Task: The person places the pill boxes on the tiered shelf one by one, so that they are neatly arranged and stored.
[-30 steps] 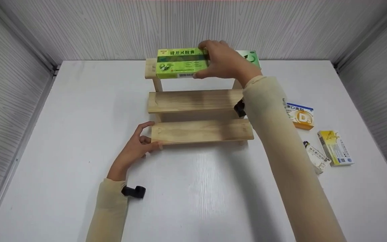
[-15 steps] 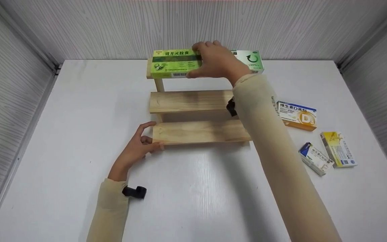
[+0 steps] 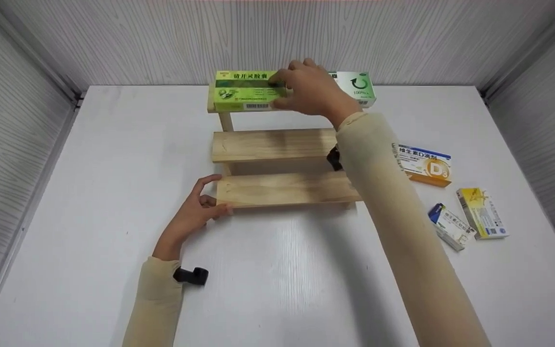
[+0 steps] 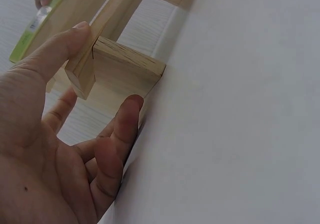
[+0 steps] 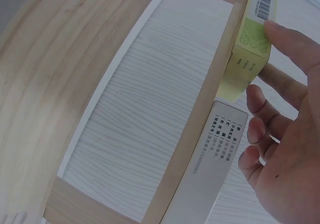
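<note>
In the head view, a three-tier wooden stand [image 3: 282, 189] is on the white table. My left hand [image 3: 191, 212] holds the left end of its lowest board, thumb on the front edge; the left wrist view shows the hand [image 4: 55, 149] around that board end. A green medicine box [image 3: 246, 91] sits on the left of the top tier. My right hand [image 3: 313, 89] pinches the right part of this box between thumb and index finger; the other fingers [image 5: 256, 129] are curled clear of it. A white-and-green medicine box [image 3: 360, 86] stands to its right, partly behind my hand.
Right of the stand lie an orange-and-white vitamin D box [image 3: 424, 166], a small white-and-blue box [image 3: 453, 226] and a yellow-and-white box [image 3: 482, 212]. My right sleeve [image 3: 403, 217] hides the stand's right side. A grained panel wall [image 3: 162, 43] rises behind.
My right hand has brought the green box slightly left and onto the top tier, and its index finger has slid down from the top edge onto the front face. My left hand stays put.
</note>
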The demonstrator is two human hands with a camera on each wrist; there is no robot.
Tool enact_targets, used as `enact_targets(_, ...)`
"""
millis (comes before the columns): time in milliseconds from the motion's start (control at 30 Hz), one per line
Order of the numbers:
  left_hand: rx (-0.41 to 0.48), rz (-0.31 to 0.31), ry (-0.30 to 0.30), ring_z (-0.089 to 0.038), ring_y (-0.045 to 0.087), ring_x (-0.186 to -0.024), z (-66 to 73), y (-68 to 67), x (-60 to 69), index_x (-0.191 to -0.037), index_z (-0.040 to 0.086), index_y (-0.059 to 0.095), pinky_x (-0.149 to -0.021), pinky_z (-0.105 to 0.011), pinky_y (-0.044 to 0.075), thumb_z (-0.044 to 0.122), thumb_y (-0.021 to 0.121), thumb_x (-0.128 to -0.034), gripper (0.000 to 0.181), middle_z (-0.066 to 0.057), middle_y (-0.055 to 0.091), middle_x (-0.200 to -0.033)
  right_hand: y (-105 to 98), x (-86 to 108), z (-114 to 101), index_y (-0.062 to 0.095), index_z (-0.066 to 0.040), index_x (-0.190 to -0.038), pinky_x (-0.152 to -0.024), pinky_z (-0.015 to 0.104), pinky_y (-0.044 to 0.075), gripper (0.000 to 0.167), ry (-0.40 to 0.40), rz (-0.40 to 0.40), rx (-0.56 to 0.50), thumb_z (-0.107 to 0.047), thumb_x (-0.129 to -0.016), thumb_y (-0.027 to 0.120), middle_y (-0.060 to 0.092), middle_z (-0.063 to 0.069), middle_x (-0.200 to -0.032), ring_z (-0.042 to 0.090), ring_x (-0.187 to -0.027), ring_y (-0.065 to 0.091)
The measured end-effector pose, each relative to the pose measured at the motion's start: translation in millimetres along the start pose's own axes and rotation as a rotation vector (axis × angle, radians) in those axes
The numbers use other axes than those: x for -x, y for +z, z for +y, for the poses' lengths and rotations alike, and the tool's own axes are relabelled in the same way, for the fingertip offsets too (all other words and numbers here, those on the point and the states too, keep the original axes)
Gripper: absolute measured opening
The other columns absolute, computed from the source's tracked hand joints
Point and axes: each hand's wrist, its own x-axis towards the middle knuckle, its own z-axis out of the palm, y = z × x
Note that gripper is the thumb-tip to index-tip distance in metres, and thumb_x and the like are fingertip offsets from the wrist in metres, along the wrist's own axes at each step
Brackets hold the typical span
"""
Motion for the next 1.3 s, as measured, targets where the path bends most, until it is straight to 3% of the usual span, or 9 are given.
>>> enact_targets(367,0.010,-0.004,-0.004,-0.016,0.054,-0.077,-3.1,-0.6,-0.7,-0.146,0.035,0.029,-0.057,-0.026,0.039,0.037,0.076,-0.0823,0.079,-0.007,0.061,-0.096,0.7,-0.9,-5.2,0.049,-0.020,-0.141,-0.105,0.049,0.034,0.053,0.022,0.019,0.027,-0.042,-0.094,0.059,0.053,0.009,-0.130,0.028,-0.115,0.043)
enact_targets(567,0.036,-0.013,-0.007,-0.016,0.053,-0.075,-4.0,0.2,-3.6,-0.147,0.033,0.028,-0.056,-0.025,0.039,0.033,0.077,-0.0824,0.080,-0.006,0.060,-0.093,-4.0,5.3,1.2,0.050,-0.018,-0.140,-0.105,0.045,0.035,0.052,0.021,0.065,-0.027,-0.040,-0.094,0.060,0.052,0.010,-0.130,0.027,-0.120,0.044)
enact_targets(700,0.050,-0.023,-0.006,-0.017,0.052,-0.074,-4.1,2.2,-9.5,-0.148,0.030,0.026,-0.054,-0.025,0.039,0.029,0.076,-0.0834,0.082,-0.005,0.060,-0.091,-7.4,16.6,17.1,0.049,-0.015,-0.139,-0.101,0.042,0.037,0.051,0.001,0.108,-0.117,-0.036,-0.094,0.062,0.052,0.010,-0.126,0.026,-0.117,0.044)
enact_targets(1033,0.017,-0.023,0.015,-0.015,0.054,-0.075,-4.2,2.0,-8.7,-0.147,0.032,0.028,-0.056,-0.024,0.039,0.033,0.074,-0.0847,0.078,-0.007,0.059,-0.094,3.1,69.4,70.2,0.056,-0.017,-0.133,-0.083,0.028,0.032,0.043,-0.094,0.302,-0.506,-0.025,-0.092,0.067,0.051,0.003,-0.109,0.013,-0.095,0.040)
enact_targets(1133,0.017,-0.027,0.004,-0.015,0.054,-0.075,-4.2,1.5,-7.5,-0.147,0.033,0.027,-0.056,-0.024,0.039,0.034,0.074,-0.0844,0.079,-0.006,0.058,-0.093,5.3,84.2,88.3,0.055,-0.016,-0.132,-0.079,0.024,0.031,0.044,-0.081,0.327,-0.568,-0.024,-0.091,0.068,0.051,-0.002,-0.106,0.011,-0.092,0.041)
enact_targets(1300,-0.002,-0.030,-0.001,-0.015,0.054,-0.076,-1.0,1.7,-7.4,-0.148,0.032,0.025,-0.057,-0.025,0.039,0.034,0.073,-0.0857,0.079,-0.005,0.058,-0.093,9.8,106.6,122.0,0.052,-0.014,-0.136,-0.080,0.021,0.032,0.048,-0.020,0.343,-0.569,-0.024,-0.091,0.068,0.051,-0.008,-0.108,0.009,-0.095,0.045)
